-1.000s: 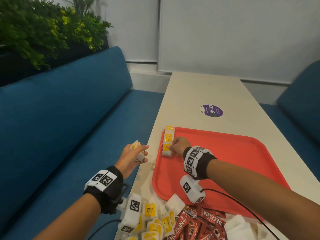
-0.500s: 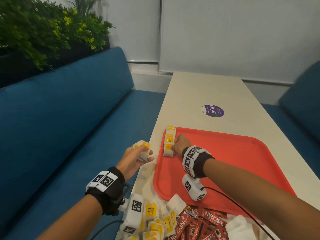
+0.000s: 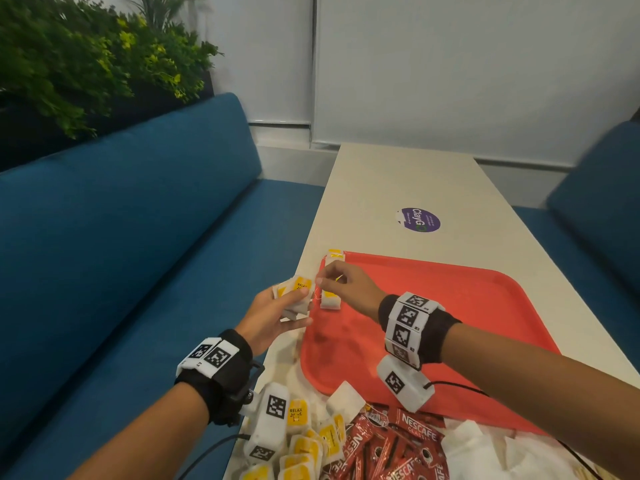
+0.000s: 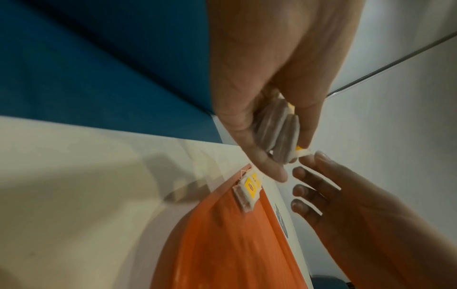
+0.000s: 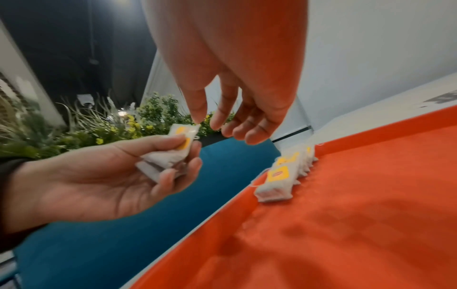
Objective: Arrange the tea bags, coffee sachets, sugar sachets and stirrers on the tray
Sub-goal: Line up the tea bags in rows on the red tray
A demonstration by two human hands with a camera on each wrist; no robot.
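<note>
My left hand (image 3: 273, 313) hovers at the table's left edge and grips a small stack of tea bags (image 3: 294, 294) with yellow tags, seen edge-on in the left wrist view (image 4: 277, 133). My right hand (image 3: 346, 287) reaches across to the stack with its fingers loosely spread. Its thumb tip touches the top bag's corner (image 5: 190, 127), but nothing is pinched. A row of tea bags (image 3: 330, 299) lies along the left rim of the red tray (image 3: 450, 323), and it shows close up in the right wrist view (image 5: 279, 179).
At the near edge lies a loose heap of tea bags (image 3: 304, 441), red Nescafe sachets (image 3: 398, 445) and white sachets (image 3: 478, 452). A purple sticker (image 3: 419, 220) marks the table beyond the tray. Blue sofas (image 3: 138, 254) flank the table, with plants behind the left one.
My right hand has lifted off the row on the tray and moved left to the stack. My left hand has risen and come closer to the tray.
</note>
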